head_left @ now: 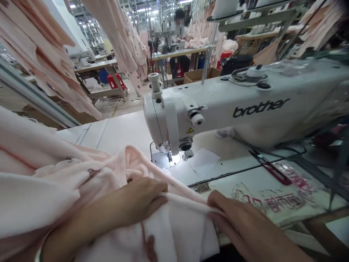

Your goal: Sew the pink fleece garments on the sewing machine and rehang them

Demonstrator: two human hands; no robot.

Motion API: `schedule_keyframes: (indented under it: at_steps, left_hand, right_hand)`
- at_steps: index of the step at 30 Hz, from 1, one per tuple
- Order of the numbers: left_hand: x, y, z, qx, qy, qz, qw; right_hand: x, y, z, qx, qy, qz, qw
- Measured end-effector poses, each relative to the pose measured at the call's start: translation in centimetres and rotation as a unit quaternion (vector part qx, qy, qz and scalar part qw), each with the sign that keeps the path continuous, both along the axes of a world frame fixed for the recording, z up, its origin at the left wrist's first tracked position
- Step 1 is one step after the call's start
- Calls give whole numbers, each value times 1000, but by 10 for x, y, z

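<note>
Soft pale pink fabric (103,182) with brown printed spots lies heaped over the left of the sewing table and hangs over its front edge. My left hand (141,198) pinches a fold of it between thumb and fingers. Farther right, my right hand (234,214) grips the same edge, so a stretch of cloth runs taut between the two. Behind them stands a white sewing machine (212,112) marked "brother". Its lit needle and presser foot (169,155) are beyond the cloth, with no fabric visible under them.
Red-handled thread snips (272,169) lie on the table at right. A white scrap (204,162) rests beside the needle plate. Pink garment pieces (117,36) hang at the upper left. Across the aisle a person (180,36) sits at another machine, near a cardboard box (201,74).
</note>
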State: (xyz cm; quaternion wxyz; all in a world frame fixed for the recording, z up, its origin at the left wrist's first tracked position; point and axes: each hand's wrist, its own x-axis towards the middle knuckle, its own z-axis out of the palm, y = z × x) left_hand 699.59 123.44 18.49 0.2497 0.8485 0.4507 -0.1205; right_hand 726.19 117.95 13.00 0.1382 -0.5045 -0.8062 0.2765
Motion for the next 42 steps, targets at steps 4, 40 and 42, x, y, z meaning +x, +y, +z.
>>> schedule_keyframes:
  at_steps: [4, 40, 42]
  left_hand:
    - [13, 5, -7, 13, 65, 8, 998]
    - [41, 11, -25, -135, -252, 150, 946]
    - [43, 8, -23, -123, -257, 168, 944]
  right_hand:
    - [-1, 23, 0, 4, -8, 0, 1000]
    - [-8, 73, 31, -239, 163, 37, 956]
    - [-6, 69, 32, -214, 165, 38, 962]
